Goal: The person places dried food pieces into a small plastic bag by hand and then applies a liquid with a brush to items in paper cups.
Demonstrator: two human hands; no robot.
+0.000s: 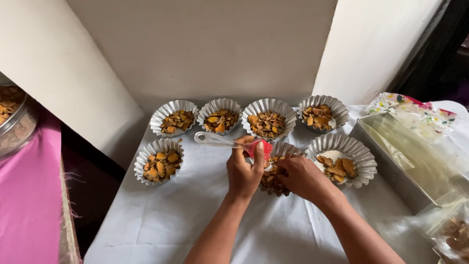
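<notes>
While held over the fluted cup (283, 149): brush (229, 142), left hand (244, 171).

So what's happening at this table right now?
A person is working over a white-covered table set with seven fluted foil cups holding orange-brown dried slices. The left hand holds a red silicone brush with a clear handle, its head over the middle cup of the near row. The right hand rests on the slices in that same cup. A metal tray lined with clear film sits to the right.
</notes>
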